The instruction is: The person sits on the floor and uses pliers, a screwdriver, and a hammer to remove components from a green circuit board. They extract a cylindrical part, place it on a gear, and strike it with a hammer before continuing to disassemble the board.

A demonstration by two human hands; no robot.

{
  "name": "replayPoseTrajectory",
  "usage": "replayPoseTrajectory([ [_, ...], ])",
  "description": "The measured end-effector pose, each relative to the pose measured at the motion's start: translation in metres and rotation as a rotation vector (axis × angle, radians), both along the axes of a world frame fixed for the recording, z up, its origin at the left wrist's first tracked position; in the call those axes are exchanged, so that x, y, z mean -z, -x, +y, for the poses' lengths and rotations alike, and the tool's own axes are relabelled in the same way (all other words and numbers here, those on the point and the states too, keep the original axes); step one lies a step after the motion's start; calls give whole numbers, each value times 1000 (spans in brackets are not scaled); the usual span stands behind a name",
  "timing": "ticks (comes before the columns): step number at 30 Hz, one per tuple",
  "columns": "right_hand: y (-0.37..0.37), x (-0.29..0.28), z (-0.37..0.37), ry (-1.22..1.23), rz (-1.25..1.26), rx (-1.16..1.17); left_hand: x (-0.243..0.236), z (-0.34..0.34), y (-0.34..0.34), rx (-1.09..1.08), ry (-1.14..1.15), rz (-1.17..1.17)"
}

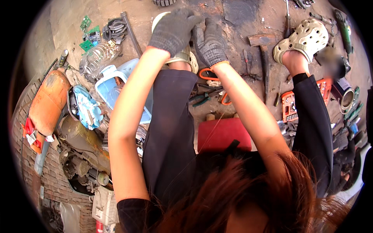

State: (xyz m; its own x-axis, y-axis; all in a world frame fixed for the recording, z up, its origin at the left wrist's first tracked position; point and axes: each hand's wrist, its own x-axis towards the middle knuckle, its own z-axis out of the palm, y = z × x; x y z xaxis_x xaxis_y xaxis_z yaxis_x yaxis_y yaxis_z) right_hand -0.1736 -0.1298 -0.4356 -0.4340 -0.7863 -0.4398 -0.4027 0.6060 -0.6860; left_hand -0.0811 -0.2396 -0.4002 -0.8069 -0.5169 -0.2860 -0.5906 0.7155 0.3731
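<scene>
My left hand (pixel 173 32), in a dark grey knit glove, is above my left cream clog (pixel 190 58). Its fingers curl together toward the right. Close beside it is my right hand (pixel 210 42), in a matching glove with an orange cuff, fingers bent and pointing away from me. The fingertips of both hands nearly meet over the stained floor. Whatever lies between them, if anything, is hidden by the gloves. Just below my right wrist lie orange-handled scissors (pixel 208 74) and green-handled pliers (pixel 201 101).
A wooden-handled hammer (pixel 264 66) lies right of my hands, near an orange socket case (pixel 289 106). At left are a blue plastic bin (pixel 104 90), green circuit boards (pixel 92 37), a metal bar (pixel 131 34) and an orange cylinder (pixel 48 95). A red stool (pixel 221 134) is beneath me.
</scene>
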Motion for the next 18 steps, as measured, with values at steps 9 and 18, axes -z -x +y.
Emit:
replayPoseTrajectory([
  [9, -15, 1, 33, 245, -1010, 623, -12, 57, 8, -252, -347, 123],
  [18, 21, 10, 73, 280, -518, 543, 2, 52, 31, -52, -169, -99],
])
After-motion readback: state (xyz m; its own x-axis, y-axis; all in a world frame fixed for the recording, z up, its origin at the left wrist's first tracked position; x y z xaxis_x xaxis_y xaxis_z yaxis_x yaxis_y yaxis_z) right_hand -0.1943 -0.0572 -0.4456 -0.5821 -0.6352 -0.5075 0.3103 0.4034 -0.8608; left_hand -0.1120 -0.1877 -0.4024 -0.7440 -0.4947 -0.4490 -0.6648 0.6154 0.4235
